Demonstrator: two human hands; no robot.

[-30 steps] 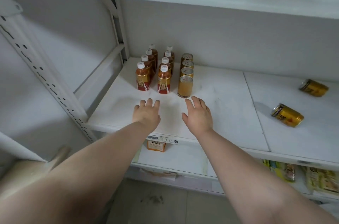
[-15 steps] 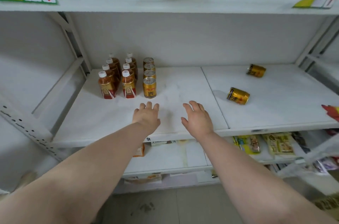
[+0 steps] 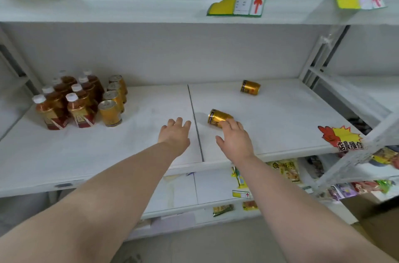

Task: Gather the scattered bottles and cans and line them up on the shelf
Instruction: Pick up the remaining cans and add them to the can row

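A gold can [image 3: 217,116] with a dark rim band lies on its side on the white shelf [image 3: 280,124], just right of the panel seam. The right hand [image 3: 235,139] reaches its near end with loosely spread fingers that hold nothing. The left hand [image 3: 176,134] is flat beside it, fingers straight and nearly together.

On the white shelf [image 3: 280,124], two rows of amber bottles [image 3: 64,98] with white caps stand upright at the left, and a row of four gold cans [image 3: 113,101] stands just beside them. Two more gold cans lie on their sides to the right: a near can [image 3: 218,117] and a far can [image 3: 250,87] by the back wall. The left hand [image 3: 174,135] hovers palm down, fingers relaxed. The right hand [image 3: 235,139] reaches with straight fingers to the near can's end; contact is unclear. A starburst sticker [image 3: 341,136] hangs at the shelf's right edge.
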